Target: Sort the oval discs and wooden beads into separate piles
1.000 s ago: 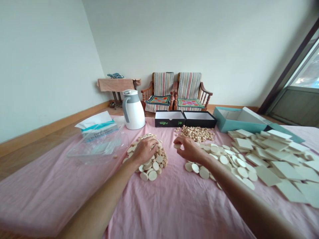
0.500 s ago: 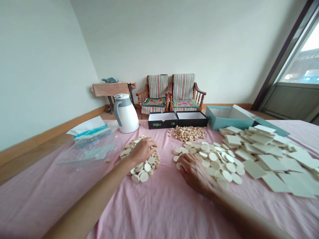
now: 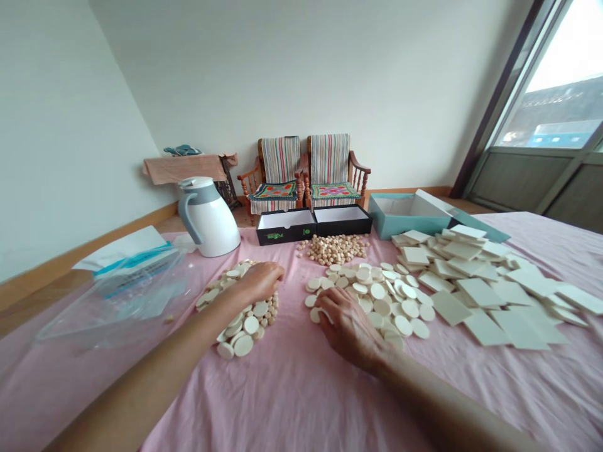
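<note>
Sorting part done: left hand [image 3: 258,281] curled atop the mixed pile [image 3: 239,307] of discs and beads, right hand [image 3: 343,320] pinching one disc [image 3: 315,315] at the sorted discs' [image 3: 382,296] edge; beads [image 3: 334,248], square tiles [image 3: 475,276] lie separate on the pink tabletop [image 3: 292,389].

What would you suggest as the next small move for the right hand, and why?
Probably close the fingers on one disc at the near edge and lift it. The right hand lies palm-down on the near edge of the spread of large discs, fingertips on a disc, with no firm grip visible. The left hand rests on the mixed pile, which holds large and small pieces.
</note>
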`<state>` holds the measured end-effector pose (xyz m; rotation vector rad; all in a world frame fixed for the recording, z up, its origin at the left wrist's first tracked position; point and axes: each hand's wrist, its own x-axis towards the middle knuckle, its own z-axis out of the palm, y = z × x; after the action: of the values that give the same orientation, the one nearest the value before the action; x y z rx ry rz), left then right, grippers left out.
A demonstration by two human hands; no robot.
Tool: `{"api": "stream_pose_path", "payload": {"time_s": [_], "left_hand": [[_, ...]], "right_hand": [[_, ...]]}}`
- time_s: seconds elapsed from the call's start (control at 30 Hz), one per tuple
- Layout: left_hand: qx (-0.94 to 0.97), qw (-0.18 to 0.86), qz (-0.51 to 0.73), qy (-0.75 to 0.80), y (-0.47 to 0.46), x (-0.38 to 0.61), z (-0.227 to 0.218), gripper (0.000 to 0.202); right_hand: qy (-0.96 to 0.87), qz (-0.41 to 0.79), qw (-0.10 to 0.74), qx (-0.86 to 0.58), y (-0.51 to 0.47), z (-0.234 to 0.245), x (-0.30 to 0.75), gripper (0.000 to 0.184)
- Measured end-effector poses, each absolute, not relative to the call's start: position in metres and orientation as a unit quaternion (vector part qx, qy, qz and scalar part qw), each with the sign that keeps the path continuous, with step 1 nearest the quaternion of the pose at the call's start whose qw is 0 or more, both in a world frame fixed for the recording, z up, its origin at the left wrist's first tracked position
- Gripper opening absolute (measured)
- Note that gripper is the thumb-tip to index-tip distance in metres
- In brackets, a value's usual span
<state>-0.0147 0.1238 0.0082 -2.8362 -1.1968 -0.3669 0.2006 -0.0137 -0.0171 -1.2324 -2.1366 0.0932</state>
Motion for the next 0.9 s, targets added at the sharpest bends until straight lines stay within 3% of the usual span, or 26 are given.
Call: {"api": "stream_pose_path", "payload": {"time_s": [0.43, 0.9], "left_hand": [[-0.873, 0.011, -0.276, -0.402, 0.17, 0.039, 0.01, 0.026], [-0.933, -0.055, -0.087, -0.345, 0.118, -0.035, 0.016, 0.021]], "right_hand": [[-0.817, 0.048, 0.332, -0.468, -0.012, -0.017, 0.202, 0.012], [-0.823, 0.075, 0.327, -0.459, -0.013, -0.022, 0.202, 0.013]]}}
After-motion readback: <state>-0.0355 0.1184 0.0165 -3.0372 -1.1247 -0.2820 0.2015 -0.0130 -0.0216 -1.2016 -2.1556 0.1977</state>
